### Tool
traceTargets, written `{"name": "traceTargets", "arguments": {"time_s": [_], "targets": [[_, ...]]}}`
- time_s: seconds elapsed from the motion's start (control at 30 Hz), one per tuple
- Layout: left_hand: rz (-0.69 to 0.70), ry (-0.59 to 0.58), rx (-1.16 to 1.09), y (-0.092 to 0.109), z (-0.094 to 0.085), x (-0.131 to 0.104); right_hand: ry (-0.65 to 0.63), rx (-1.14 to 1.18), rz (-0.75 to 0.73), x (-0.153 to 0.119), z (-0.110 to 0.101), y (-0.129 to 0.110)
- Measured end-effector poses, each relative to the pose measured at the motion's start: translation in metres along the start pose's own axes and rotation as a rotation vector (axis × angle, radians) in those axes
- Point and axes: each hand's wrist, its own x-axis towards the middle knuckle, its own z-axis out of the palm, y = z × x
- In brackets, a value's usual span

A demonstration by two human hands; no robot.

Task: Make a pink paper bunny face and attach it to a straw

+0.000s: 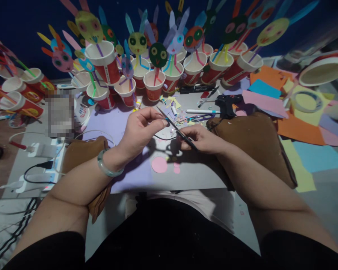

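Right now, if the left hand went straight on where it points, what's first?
Probably what look like dark scissors in the right hand, crossing close in front of the left hand; depth is unclear from one view.

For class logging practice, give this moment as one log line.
right hand: holds dark slim tool | left hand: beside tool's tip | pink circles: on table | cups: beyond hands

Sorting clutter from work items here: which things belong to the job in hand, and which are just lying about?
Likely the job:
dark slender tool, held in the right hand, its tip near the left hand
pink paper circles

Apparently just lying about:
tape roll
power strip
brown cushion on the right
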Motion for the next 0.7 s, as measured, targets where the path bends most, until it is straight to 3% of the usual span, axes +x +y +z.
{"name": "traceTargets", "arguments": {"time_s": [0.5,0.7], "targets": [[-0.004,0.006,-0.004,-0.003,-0.002,-0.001,-0.01,0.031,0.026,0.001,-0.001,0.004],[-0.035,-0.014,0.0,-0.003,0.0,-0.001,0.179,0.075,-0.003,0.005,0.004,0.011]]}}
